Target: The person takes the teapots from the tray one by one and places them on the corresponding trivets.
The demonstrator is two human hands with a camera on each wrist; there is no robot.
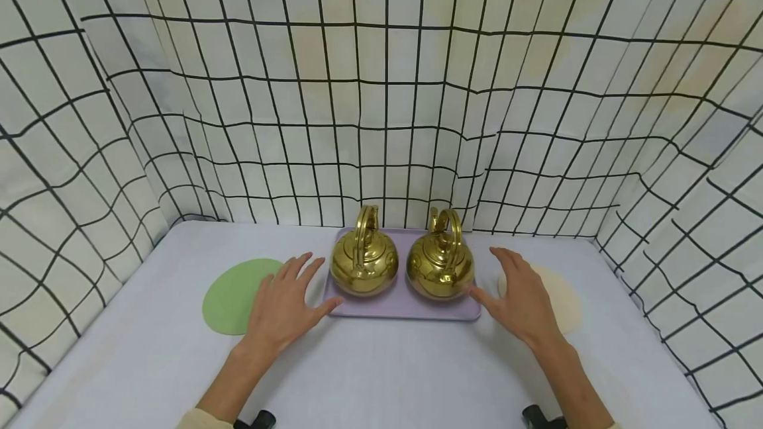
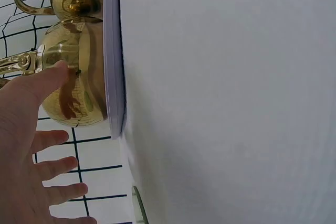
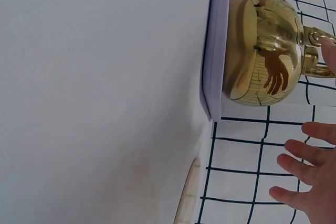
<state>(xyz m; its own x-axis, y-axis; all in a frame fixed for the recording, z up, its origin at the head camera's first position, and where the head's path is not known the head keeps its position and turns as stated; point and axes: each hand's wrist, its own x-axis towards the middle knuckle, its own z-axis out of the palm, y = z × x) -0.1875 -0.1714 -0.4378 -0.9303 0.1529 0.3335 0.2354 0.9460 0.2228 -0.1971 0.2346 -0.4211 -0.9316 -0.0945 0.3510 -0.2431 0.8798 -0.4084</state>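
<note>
Two shiny brass teapots stand upright side by side on a lilac tray [image 1: 405,310]. My left hand [image 1: 284,306] is spread over the table, left of the left teapot [image 1: 363,263], its thumb pointing toward the tray's front left corner. On the other side, my right hand [image 1: 524,300] has its fingers apart beside the right teapot [image 1: 440,267], thumb near that pot's lower side. Neither hand holds anything. In the left wrist view the thumb overlaps the near teapot [image 2: 86,95]; the right wrist view shows the hand mirrored in the other teapot [image 3: 273,66].
A green round mat [image 1: 229,300] lies partly under my left hand's outline. A cream round mat [image 1: 560,300] lies behind my right hand. White walls with a black grid [image 1: 381,104] enclose the white table [image 1: 387,376] at the back and sides.
</note>
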